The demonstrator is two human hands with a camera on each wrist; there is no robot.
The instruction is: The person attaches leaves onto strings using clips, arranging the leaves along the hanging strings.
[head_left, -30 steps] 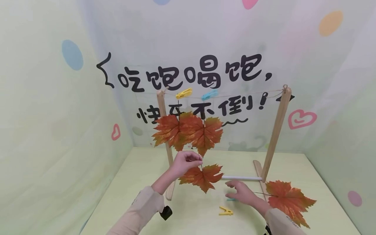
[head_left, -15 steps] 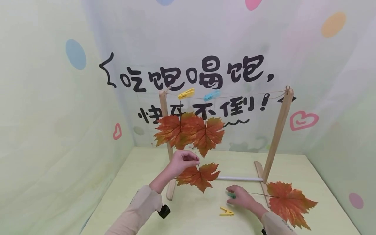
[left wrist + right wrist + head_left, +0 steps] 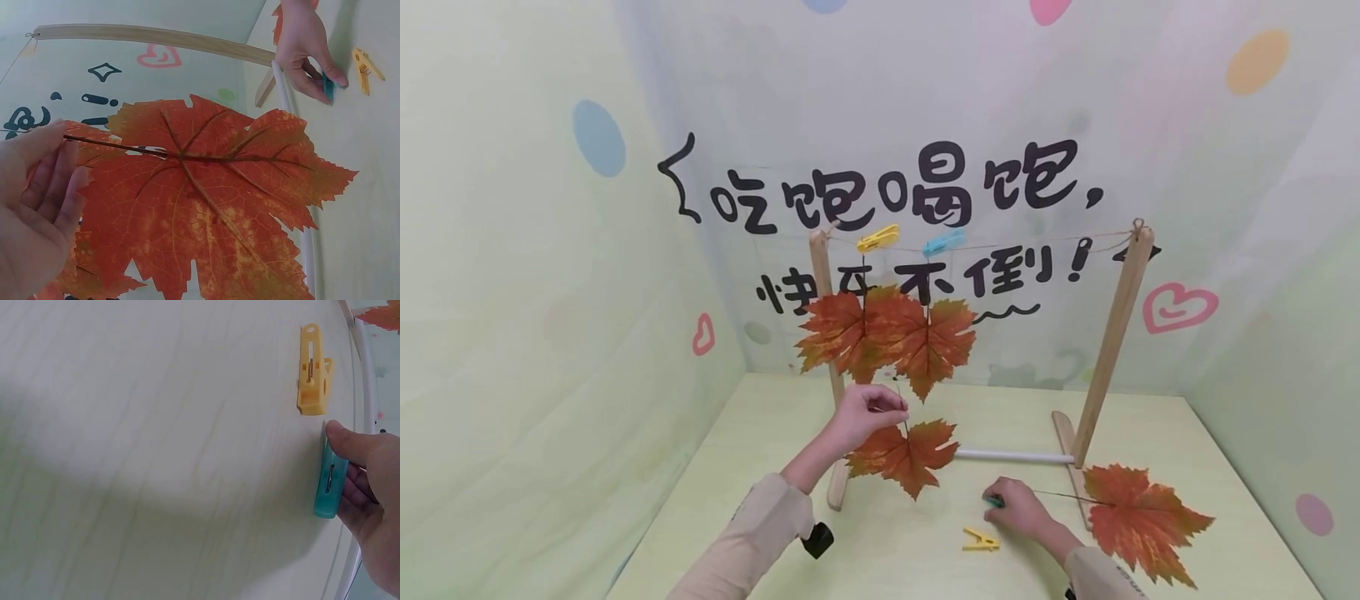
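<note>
My left hand (image 3: 867,417) pinches the thin dark stem of an orange-red maple leaf (image 3: 910,457), which hangs below two leaves on the string. In the left wrist view the leaf (image 3: 206,181) spreads out from the fingers of the left hand (image 3: 40,206). Low over the table, my right hand (image 3: 1021,510) holds a teal clothespin (image 3: 994,502) between thumb and fingers; the right wrist view shows the clothespin (image 3: 331,481) in the hand (image 3: 375,494). A yellow clothespin (image 3: 981,540) lies on the table just beside it.
Two wooden posts (image 3: 1112,350) carry a string with a yellow clip (image 3: 878,239) and a blue clip (image 3: 943,242), each above a hanging leaf (image 3: 928,342). A white rod (image 3: 1015,456) runs low between the posts. Another leaf (image 3: 1142,517) lies at the right.
My right hand has closed its thumb and fingers on the teal clothespin, after hovering over it with fingers apart. The left hand with its leaf has shifted only slightly.
</note>
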